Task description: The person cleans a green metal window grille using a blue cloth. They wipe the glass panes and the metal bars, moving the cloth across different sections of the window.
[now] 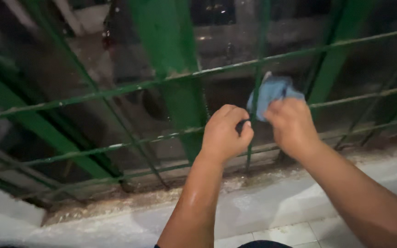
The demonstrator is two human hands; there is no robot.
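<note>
Your right hand (292,126) holds a small blue cloth (272,92) up against the green window bars (161,82). The fingers are curled and pressed together around the cloth, so most of it is bunched in your fist and only the top pokes out above your knuckles. The cloth sits on the far side of your hand, just right of an upright bar (257,92).

Your left hand (224,133) is just beside the right one, to its left. Its fingers are curled in tight and seem to pinch something small and dark (242,125) near that same upright bar. It is too dark to tell what that thing is.

The cloth looks soft, floppy and very light. It folds any way you squeeze it and will not break. It may be damp, but that is hard to see. A loose corner could slip between the bars, so I think it is best to grab it in the middle as a bunch.

The bars look hard, thin and flaky with old paint. Below them is a pale, gritty sill (272,202).
</note>
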